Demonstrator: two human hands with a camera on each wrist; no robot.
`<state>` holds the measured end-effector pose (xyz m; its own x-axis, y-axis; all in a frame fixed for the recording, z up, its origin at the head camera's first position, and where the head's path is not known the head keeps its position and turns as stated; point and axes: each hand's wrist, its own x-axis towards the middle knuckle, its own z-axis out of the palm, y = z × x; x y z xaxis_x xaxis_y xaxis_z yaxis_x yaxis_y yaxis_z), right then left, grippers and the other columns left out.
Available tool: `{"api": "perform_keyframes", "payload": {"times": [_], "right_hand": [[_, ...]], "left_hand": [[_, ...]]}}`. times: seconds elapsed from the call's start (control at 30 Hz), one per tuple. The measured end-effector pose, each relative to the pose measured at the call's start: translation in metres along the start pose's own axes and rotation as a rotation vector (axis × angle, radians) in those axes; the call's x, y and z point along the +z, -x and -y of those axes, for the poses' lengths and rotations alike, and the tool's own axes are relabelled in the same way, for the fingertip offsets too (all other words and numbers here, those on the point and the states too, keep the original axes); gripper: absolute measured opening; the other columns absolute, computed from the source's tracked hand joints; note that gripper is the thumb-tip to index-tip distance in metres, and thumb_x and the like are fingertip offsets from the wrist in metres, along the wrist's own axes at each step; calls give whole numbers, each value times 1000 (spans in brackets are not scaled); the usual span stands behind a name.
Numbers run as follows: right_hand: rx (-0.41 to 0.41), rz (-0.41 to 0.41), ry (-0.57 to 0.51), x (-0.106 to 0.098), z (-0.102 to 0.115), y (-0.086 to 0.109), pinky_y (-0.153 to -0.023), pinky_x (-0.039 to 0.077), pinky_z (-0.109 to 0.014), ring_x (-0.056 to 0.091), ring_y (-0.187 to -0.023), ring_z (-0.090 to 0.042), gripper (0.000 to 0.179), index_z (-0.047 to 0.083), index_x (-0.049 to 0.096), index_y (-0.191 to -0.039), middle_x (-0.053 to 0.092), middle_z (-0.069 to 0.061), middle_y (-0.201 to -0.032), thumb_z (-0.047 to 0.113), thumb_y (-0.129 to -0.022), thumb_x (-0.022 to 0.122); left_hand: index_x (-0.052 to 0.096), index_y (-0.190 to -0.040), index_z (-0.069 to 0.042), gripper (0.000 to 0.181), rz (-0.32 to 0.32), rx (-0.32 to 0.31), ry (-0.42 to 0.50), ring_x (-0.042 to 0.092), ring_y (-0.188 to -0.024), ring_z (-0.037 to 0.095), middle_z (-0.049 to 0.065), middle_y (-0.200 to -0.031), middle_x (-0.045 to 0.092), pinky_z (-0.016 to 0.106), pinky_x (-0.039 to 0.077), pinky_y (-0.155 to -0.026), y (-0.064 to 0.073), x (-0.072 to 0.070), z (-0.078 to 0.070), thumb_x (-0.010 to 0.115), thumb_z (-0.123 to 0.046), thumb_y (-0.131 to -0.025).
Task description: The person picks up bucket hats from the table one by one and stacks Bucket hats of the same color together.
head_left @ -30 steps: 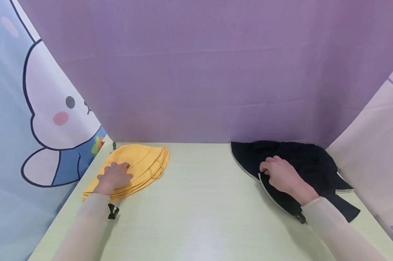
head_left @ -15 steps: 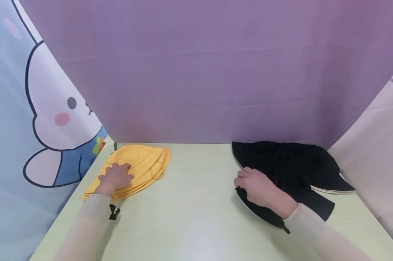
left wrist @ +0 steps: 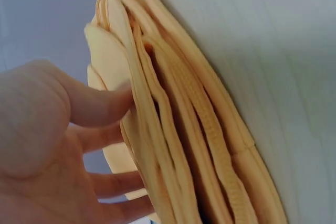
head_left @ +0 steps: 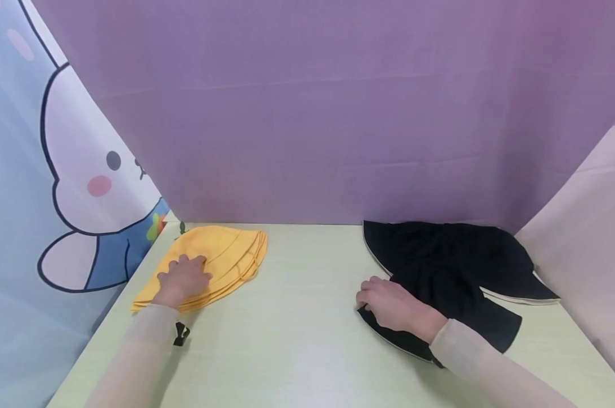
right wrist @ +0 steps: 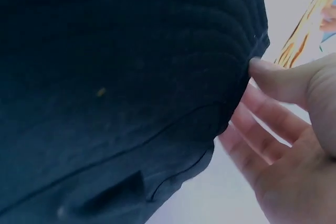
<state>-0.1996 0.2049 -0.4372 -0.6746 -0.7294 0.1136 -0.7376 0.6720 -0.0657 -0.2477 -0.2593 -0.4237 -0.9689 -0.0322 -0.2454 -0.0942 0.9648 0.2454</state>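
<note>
Fingers [right wrist: 275, 115] of the right hand [head_left: 393, 306] pinch the black hat [head_left: 452, 297] at lower right; we judge too thin a grip could slip. The left hand [head_left: 183, 280] rests, fingers spread, on yellow hats [head_left: 228, 249] at left; dragging could skew them.

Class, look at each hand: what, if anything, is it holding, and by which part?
The right hand pinches the black cloth by its edge. The left hand rests on the layered yellow cloth, with no clear grip.
</note>
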Motion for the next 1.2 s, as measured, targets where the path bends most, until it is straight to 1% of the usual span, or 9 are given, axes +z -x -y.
{"api": "perform_keyframes", "payload": {"times": [0.17, 0.37, 0.57, 0.67, 0.8, 0.9, 0.97, 1.1, 1.2], "right_hand": [[25, -107, -61, -14, -10, 10, -79, 53, -32, 58, -92, -16, 21, 11, 74, -98, 66, 3, -97, -5, -86, 74], [193, -143, -74, -37, -35, 35, -74, 54, -36, 58, -90, -17, 15, 12, 75, -98, 64, 6, -96, 1, -88, 76], [351, -61, -160, -52, -70, 64, -75, 54, -42, 60, -83, -16, 13, 10, 74, -96, 63, 5, -90, 1, -88, 75], [397, -43, -197, -53, -85, 78, -72, 54, -41, 60, -79, -14, 12, 7, 74, -97, 64, 4, -87, 1, -87, 75], [423, -41, -201, -51, -102, 99, -67, 51, -37, 57, -71, -9, 10, 5, 72, -92, 63, 7, -79, 2, -84, 77], [454, -24, -211, -54, -112, 115, -64, 48, -34, 54, -68, -7, 10, 6, 70, -89, 61, 9, -75, 4, -83, 78], [479, -11, -222, -57, -117, 125, -63, 47, -33, 53, -67, -6, 9, 6, 70, -88, 61, 9, -75, 4, -84, 77], [513, 26, -187, -65, -129, 142, -62, 47, -35, 54, -67, -9, 8, 8, 68, -84, 62, 7, -75, 5, -82, 76], [545, 102, -158, -70, -137, 156, -65, 48, -38, 57, -69, -14, 11, 7, 67, -82, 64, 3, -76, 8, -80, 77]], "left_hand": [[46, -144, 2, 54, -54, -5, -41, 36, -118, 59, 38, -133, 40, 78, 26, -94, 2, 1, -6, 54, -26, -100], [55, -120, 10, 40, -201, 46, -88, 44, -106, 55, 35, -112, 50, 72, 33, -91, 4, 5, -21, 65, -14, -90], [57, -110, 9, 30, -309, 175, -56, 52, -93, 47, 28, -99, 53, 60, 45, -75, 6, 17, -39, 67, -6, -86], [61, -108, 8, 28, -357, 258, -90, 55, -88, 44, 25, -96, 56, 57, 48, -70, 8, 27, -52, 68, -3, -83], [64, -107, 4, 26, -385, 376, -159, 58, -87, 40, 20, -95, 60, 54, 51, -69, 14, 44, -80, 70, -4, -83], [65, -100, 0, 16, -352, 464, -140, 59, -81, 34, 15, -90, 61, 48, 52, -65, 22, 56, -107, 71, -7, -87], [66, -96, -2, 12, -294, 505, -82, 59, -77, 30, 12, -86, 61, 44, 52, -64, 28, 61, -125, 72, -8, -89], [68, -106, -2, 18, -83, 543, 87, 63, -84, 26, 10, -94, 65, 42, 54, -73, 39, 67, -165, 70, -14, -93], [68, -117, -3, 26, 56, 541, 164, 64, -95, 23, 8, -105, 67, 41, 54, -82, 42, 70, -193, 67, -20, -97]]}}
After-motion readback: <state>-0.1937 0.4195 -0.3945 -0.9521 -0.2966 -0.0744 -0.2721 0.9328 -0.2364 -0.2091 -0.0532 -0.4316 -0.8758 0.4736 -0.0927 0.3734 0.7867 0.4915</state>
